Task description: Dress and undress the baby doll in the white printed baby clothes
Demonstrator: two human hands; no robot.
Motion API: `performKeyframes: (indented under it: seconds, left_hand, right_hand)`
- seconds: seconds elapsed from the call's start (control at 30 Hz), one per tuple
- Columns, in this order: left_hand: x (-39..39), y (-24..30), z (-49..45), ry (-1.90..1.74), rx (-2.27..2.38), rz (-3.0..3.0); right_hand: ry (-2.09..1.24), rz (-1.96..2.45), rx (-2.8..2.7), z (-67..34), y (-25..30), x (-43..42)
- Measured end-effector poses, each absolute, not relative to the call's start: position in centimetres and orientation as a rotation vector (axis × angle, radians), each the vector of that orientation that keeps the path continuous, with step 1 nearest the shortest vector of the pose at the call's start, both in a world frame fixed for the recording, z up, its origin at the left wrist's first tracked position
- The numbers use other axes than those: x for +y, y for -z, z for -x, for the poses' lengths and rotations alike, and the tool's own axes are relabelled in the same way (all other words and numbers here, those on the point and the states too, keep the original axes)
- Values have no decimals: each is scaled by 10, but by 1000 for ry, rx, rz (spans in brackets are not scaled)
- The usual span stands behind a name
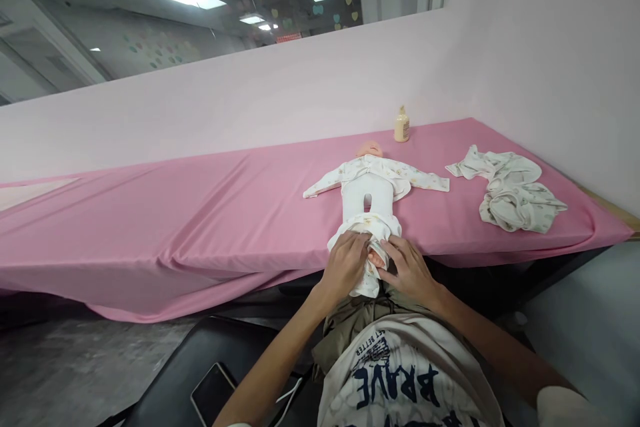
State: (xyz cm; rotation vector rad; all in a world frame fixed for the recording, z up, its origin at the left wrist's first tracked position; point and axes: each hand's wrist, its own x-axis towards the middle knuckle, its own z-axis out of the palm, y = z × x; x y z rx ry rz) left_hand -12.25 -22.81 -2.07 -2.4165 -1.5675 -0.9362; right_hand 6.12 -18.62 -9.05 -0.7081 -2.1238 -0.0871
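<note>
A baby doll (371, 177) lies on its back on the pink-covered table (200, 207), head away from me, in a white patterned top and white tights. Bunched white trousers (367, 227) sit around its lower legs at the table's front edge. My left hand (345, 261) grips this bunched cloth on the left side, fingers curled. My right hand (407, 267) holds the cloth on the right, with the doll's bare foot (376, 257) showing between my two hands.
A crumpled white garment (507, 190) lies on the table to the right. A small cream pump bottle (401, 125) stands behind the doll near the pink wall. A phone (213, 392) rests on a black seat at lower left.
</note>
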Motion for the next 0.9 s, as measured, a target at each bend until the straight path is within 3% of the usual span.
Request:
performKeyframes:
  seconds: [0.17,0.43,0.67,0.8,0.9]
  left_hand:
    - [-240,10,123,754,-1627,2513]
    - [-246,10,123,648,-1682,2614]
    - [-239,19,111,779,-1738,2350]
    - [-261,32,111,967,-1687,2049]
    - [-284,56,113,908,-1578,1972]
  right_hand:
    - [173,786,-2103,-63,82,-175]
    - [15,748,-2153,-73,63,-158]
    - [-115,722,-2393,-90,48,-138]
    - [-169,729,-2472,-97,39,-137]
    - [-197,739,-2468,-98,34,-139]
